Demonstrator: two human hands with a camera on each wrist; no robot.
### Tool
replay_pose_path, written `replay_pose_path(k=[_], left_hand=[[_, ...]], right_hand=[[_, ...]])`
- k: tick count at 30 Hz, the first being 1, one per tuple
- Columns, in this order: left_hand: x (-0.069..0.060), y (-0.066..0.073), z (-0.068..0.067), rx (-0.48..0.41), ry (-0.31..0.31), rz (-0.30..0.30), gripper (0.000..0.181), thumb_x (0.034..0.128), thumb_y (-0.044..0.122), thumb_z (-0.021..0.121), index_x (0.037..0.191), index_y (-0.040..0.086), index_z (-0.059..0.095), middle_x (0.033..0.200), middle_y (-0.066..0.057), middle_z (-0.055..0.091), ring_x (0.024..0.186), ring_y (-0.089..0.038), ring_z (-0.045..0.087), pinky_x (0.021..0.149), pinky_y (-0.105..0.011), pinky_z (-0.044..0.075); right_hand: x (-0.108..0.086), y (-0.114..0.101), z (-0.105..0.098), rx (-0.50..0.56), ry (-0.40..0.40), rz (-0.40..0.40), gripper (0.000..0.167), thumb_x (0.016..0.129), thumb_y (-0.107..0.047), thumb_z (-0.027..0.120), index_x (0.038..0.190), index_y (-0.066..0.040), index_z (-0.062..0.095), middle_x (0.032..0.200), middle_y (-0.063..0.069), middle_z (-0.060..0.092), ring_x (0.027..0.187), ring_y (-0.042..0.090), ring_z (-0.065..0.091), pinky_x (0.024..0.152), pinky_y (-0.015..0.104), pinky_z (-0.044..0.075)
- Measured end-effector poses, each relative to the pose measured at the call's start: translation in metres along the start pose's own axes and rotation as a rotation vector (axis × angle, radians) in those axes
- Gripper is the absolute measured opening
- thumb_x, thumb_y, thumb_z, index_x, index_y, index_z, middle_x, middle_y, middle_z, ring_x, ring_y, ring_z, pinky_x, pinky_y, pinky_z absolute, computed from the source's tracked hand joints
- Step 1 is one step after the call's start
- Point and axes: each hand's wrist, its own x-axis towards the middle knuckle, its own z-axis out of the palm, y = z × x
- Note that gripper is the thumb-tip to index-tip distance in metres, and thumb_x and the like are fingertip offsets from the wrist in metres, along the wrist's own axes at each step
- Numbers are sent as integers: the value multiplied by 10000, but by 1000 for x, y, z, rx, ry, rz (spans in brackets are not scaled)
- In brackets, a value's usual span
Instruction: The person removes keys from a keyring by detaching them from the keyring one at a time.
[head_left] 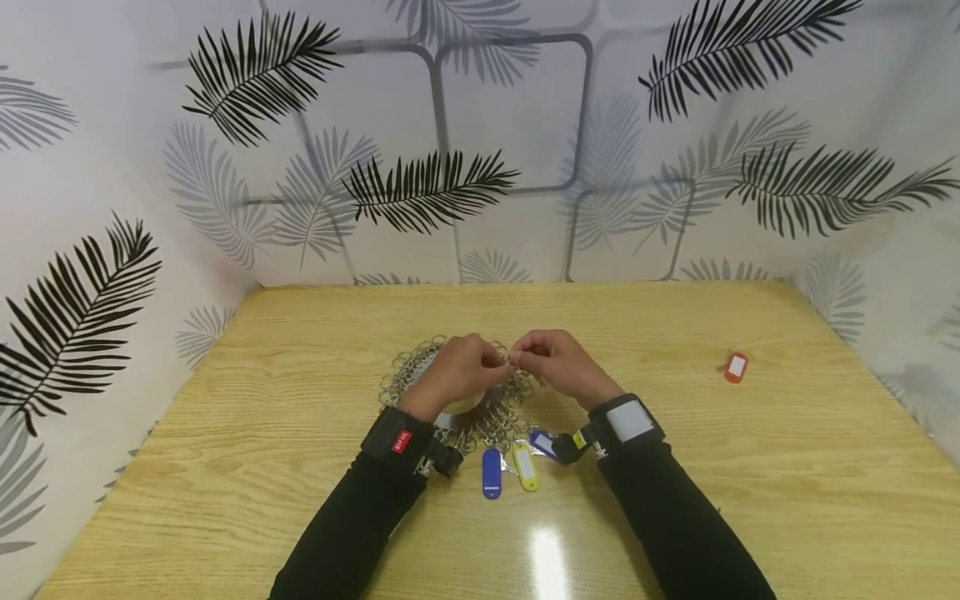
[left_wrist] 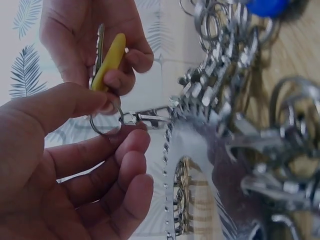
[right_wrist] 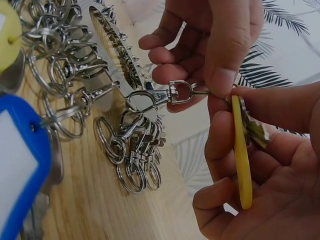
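Observation:
My left hand (head_left: pixel 459 371) pinches a split ring (left_wrist: pixel 106 133) that hangs from a swivel snap hook (right_wrist: pixel 159 96). That hook is clipped to a flat, round metal ring plate (left_wrist: pixel 192 137), whose rim carries many similar hooks and split rings. Opposite it, my right hand (head_left: pixel 558 362) holds a yellow key tag (right_wrist: pixel 241 155) together with a metal key (right_wrist: pixel 255 131), close against the split ring. Fingertips hide where tag, key and ring meet. Another yellow tag (head_left: pixel 526 467) and two blue tags, one a blue tag (head_left: pixel 491 475), hang at the plate's near side.
A red key tag (head_left: pixel 736 367) lies apart on the right of the wooden table (head_left: pixel 300 500). Loose split rings (right_wrist: pixel 132 172) dangle around the plate's edge. Behind the table stands a wall (head_left: pixel 510 108) with a leaf pattern.

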Motion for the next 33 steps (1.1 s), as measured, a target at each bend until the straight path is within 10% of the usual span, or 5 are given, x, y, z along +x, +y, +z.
replay_pose_path(k=[14, 33], left_hand=[[1, 2, 1, -5, 32, 47, 184, 813, 118, 653, 994, 83, 667, 878, 2, 666, 794, -119, 617, 707, -251, 492], [0, -4, 0, -51, -74, 108, 99, 869, 161, 630, 866, 87, 695, 749, 6, 662, 651, -115, 589, 638, -274, 472]], right_hand=[[2, 3, 2, -12, -22, -28, 136, 937, -152, 571, 954, -45, 654, 866, 62, 639, 741, 210, 511, 627, 299, 416], [-2, 1, -3, 0, -114, -64, 148, 945, -123, 552, 996, -8, 632, 990, 92, 642, 936, 320, 572, 768, 334, 462]])
